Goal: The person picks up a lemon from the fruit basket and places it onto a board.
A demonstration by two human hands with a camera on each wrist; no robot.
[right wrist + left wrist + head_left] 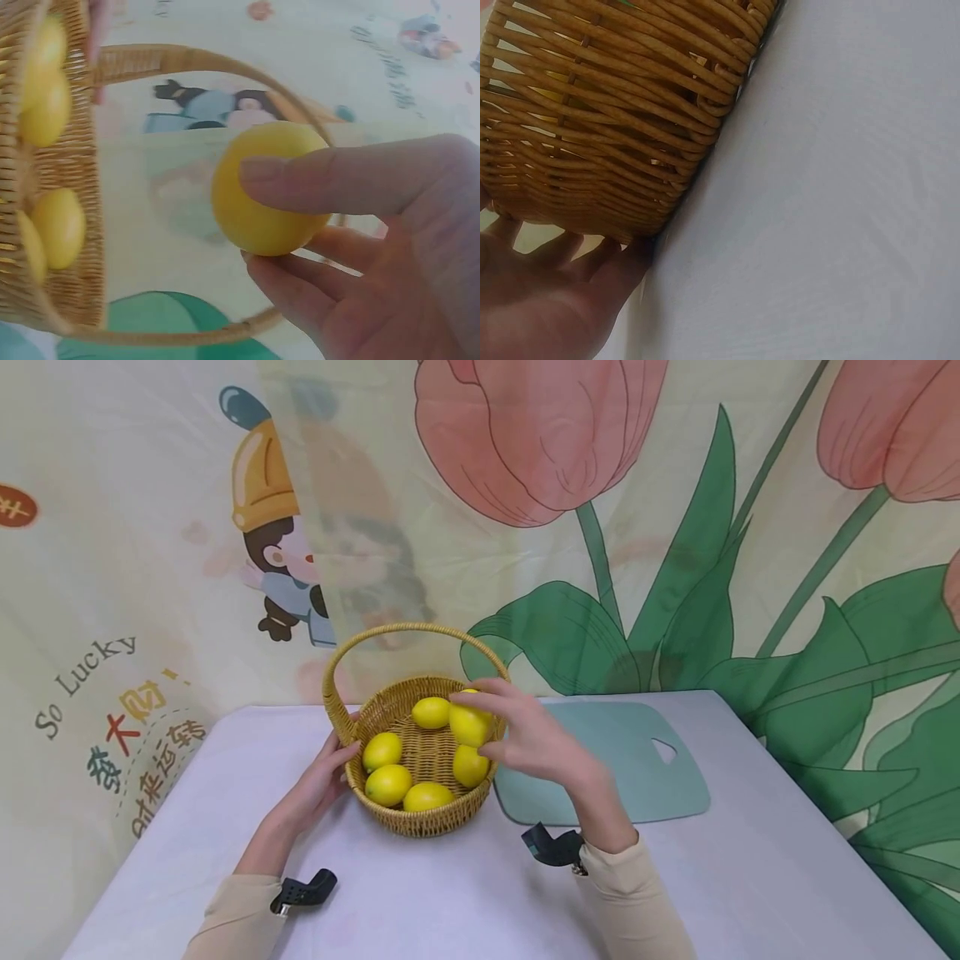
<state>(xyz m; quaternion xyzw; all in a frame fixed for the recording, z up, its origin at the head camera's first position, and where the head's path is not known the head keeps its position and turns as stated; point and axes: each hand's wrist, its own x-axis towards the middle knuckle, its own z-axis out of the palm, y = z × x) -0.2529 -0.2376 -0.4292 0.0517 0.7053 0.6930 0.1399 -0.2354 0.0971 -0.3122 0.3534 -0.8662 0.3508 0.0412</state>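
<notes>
We see two beige sleeves (238,917) cut off at the bottom edge, each wrist bearing a black device (303,892). The left hand (318,783) bends against the left side of the wicker basket (457,815), its grip apart, fingers spread along the wall; their tips are hidden behind the weave. The right hand (536,735) arches over the right rim, its grip clamped on a lemon (469,725) above the basket. We count five other lemons (388,785) inside; the left wrist view offers only yellow slivers through gaps, while the right wrist view shows the thumb across the held lemon, hiding part of it. Basket and right hand cover some of the green cutting board (611,760) on the desk (450,902), before a tulip-printed backdrop (525,435).
</notes>
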